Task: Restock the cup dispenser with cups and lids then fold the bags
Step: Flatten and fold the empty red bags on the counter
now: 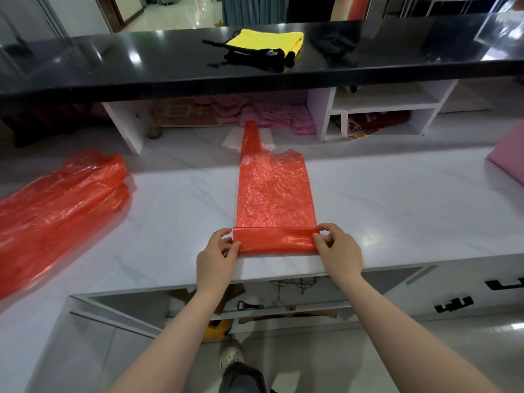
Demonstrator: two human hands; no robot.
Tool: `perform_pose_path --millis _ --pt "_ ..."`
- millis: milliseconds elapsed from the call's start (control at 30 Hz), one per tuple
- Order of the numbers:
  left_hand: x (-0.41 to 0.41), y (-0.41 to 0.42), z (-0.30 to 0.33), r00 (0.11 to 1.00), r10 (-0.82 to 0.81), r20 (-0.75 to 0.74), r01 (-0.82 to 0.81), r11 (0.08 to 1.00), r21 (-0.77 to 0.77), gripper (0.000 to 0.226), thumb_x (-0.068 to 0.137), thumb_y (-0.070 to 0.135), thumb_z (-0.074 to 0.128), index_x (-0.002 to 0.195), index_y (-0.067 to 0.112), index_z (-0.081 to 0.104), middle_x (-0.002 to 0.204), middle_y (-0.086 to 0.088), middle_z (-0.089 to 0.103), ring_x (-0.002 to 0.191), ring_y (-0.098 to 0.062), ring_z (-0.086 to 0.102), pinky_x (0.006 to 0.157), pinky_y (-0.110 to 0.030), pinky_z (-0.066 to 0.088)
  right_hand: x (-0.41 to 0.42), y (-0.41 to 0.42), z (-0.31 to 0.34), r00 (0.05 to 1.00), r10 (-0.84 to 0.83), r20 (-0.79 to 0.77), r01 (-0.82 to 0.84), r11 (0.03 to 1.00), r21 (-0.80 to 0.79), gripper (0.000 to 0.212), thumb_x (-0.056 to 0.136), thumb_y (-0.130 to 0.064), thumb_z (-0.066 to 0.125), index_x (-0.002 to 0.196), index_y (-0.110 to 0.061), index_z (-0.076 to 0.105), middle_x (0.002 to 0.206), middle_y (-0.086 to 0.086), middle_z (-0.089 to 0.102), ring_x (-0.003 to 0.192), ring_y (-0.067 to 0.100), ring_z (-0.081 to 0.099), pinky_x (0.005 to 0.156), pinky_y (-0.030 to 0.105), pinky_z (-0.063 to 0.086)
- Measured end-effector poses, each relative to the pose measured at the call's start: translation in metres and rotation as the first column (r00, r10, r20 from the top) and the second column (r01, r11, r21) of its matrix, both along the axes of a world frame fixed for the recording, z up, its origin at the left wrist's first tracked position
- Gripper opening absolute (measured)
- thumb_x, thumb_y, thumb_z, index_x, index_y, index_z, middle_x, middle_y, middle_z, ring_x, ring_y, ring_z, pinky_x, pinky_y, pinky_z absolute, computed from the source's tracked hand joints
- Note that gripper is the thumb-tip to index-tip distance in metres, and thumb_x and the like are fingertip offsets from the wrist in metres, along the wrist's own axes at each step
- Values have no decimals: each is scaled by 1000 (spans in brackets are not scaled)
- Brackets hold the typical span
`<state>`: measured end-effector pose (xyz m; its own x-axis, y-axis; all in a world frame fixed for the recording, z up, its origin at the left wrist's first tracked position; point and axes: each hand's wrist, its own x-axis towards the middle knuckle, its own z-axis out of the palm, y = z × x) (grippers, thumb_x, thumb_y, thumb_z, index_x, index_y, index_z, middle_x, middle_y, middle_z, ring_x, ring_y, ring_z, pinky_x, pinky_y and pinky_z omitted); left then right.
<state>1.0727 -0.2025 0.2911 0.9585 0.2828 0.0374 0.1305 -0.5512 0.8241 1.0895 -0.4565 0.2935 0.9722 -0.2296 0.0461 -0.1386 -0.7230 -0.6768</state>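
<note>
Leftward, loose red bags (56,205) lie apart while left hand (217,258) and right hand (338,252) pinch the folded bag (276,194).

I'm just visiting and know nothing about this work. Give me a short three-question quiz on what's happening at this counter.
1. True or false: the red bag in front of the person lies flat on the white counter.
2. Which end of it is folded over? A) the handle end B) the end nearest the person
3. What does each hand pinch?

Key:
1. True.
2. B.
3. The left hand and right hand each pinch one end of the folded band. More red bags lie to the left.
</note>
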Motion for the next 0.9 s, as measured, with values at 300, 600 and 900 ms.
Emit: perform_pose_path --millis 300,600,900 --pt "-6 -3 -4 935 -314 165 194 842 504 48 94 30 55 140 21 44 139 -13 43 130 -28 41 103 -42 40 2 5 -1 999 -40 -13 39 993 -112 29 94 -40 51 120 -28 54 80 -5 63 79 18 57 70 38 50" --pt "0 0 -9 799 -537 -270 520 392 759 60 89 64 -6 141 42 -25 153 9 -30 137 -14 -37 112 -35 -24 0 4 1 998 56 -18 -59 952 -300 43 96 -48 41 133 -26 45 89 1 64 88 24 57 69 38 49" --pt "3 -1 -6 785 -525 -328 570 407 714 57 84 69 -8 135 52 -26 151 11 -33 132 -19 -45 106 -37 -30 -14 -2 -5 957 275 -89 -280 799 -533 84 94 -55 35 140 -42 -34 148 -10 -43 145 26 1 100 49 41"
